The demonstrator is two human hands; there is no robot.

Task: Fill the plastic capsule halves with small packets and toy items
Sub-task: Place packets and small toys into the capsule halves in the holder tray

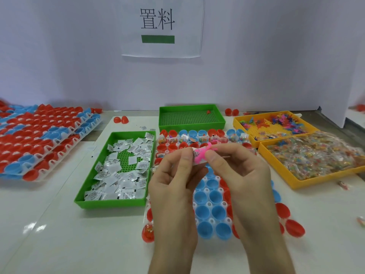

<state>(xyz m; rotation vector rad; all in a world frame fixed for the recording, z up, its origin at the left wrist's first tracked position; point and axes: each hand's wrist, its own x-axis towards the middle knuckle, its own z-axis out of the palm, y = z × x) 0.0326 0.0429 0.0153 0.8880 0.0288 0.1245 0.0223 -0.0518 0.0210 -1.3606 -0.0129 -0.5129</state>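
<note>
The table [59, 244] bears green trays [110, 204], yellow trays [308, 182], capsule racks [207, 190], loose halves [124, 120].

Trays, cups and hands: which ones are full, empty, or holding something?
Near green tray, partly full of white packets.
Far green tray, almost empty.
Far yellow tray, scattered toys.
Near yellow tray, heaped with clear packets.
Back capsule halves, filled.
Blue capsule halves, look empty.
Left hand, pinches pink toy.
Right hand, pinches pink toy.

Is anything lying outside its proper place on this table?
Yes, a few strays. Two red halves lie loose behind the packet tray, another pair beside the far green tray. A white packet lies outside its tray, and a colourful packet lies loose before the near yellow tray.
</note>
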